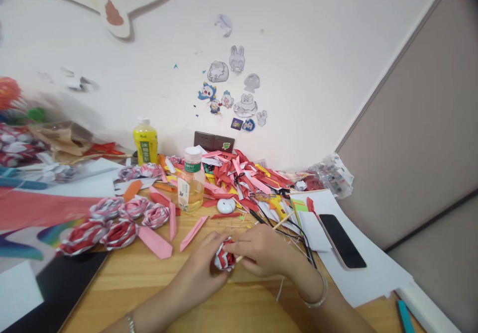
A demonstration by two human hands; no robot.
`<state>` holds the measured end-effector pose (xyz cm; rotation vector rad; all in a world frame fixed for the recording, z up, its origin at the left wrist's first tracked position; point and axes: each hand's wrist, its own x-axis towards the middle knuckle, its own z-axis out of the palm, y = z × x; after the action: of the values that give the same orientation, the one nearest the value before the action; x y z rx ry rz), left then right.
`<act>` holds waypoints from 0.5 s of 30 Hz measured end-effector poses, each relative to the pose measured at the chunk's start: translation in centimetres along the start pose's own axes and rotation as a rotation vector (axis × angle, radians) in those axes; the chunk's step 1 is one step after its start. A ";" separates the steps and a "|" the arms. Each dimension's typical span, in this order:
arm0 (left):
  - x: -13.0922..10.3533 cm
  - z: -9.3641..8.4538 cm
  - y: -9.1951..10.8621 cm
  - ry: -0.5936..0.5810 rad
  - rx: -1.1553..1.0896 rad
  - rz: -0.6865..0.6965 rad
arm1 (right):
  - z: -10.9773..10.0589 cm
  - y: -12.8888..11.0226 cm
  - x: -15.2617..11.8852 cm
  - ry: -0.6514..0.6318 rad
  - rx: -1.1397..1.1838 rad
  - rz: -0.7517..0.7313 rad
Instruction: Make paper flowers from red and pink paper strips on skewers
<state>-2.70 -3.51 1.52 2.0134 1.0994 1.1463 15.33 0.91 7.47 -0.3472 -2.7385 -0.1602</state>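
Red-and-white striped rose (222, 260), tightly whorled, at six o'clock in my view, held in my left hand (206, 262); my right hand (260, 249) grips a pale stick (284, 220) beside it. Toward eleven o'clock: a clear bottle (194, 181) part-filled with amber liquid (191, 202); a yellow bottle (152, 136), its small label (144, 152) apparently beginning 冰糖.

Your left hand (203, 263) holds a red-and-white paper rose (225, 256) over the wooden surface (149, 293); your right hand (263, 251) grips a thin wooden stick (282, 222), its tip at the rose's edge. To your left is a cluster of finished roses (119, 233). Ahead, a white-capped bottle (192, 183) stands beside a white earbud case (226, 205). To your right, a smartphone (342, 242) lies on white paper (377, 276).
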 end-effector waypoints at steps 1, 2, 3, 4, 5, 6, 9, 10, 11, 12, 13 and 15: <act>0.0 0.0 0.0 0.004 0.004 -0.002 | 0.0 0.0 0.0 0.001 -0.007 0.003; 0.1 0.0 0.0 0.010 0.008 -0.005 | 0.0 0.0 0.0 0.003 -0.011 0.005; 0.1 0.0 0.0 0.017 0.009 -0.007 | 0.0 0.0 0.0 0.007 -0.014 0.006; 0.1 0.0 -0.1 0.021 0.007 -0.013 | 0.0 0.0 -0.1 0.012 -0.014 0.004; 0.1 0.0 -0.2 0.022 0.000 -0.021 | -0.1 0.0 -0.1 0.017 -0.014 0.000; 0.1 0.0 -0.2 0.022 -0.011 -0.030 | -0.2 0.0 -0.1 0.021 -0.015 -0.005; 0.3 -0.1 -0.3 0.030 -0.034 -0.064 | -0.5 -0.1 0.0 0.017 -0.026 -0.027; 0.3 -0.1 -0.3 0.042 -0.034 -0.076 | -0.6 -0.1 0.0 0.015 -0.033 -0.032; 0.4 -0.2 -0.3 0.057 -0.029 -0.087 | -0.6 -0.2 0.0 0.015 -0.041 -0.035; 0.5 -0.2 -0.3 0.069 -0.023 -0.099 | -0.5 -0.3 0.0 0.017 -0.051 -0.037; 0.5 -0.3 -0.3 0.074 -0.017 -0.110 | -0.5 -0.3 0.0 0.017 -0.061 -0.037; 0.5 -0.3 -0.1 0.074 -0.014 -0.122 | -0.4 -0.5 0.0 0.016 -0.090 -0.038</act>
<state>-2.86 -2.95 1.79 1.8790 1.2303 1.1703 15.31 0.42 7.79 -0.3171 -2.7288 -0.2959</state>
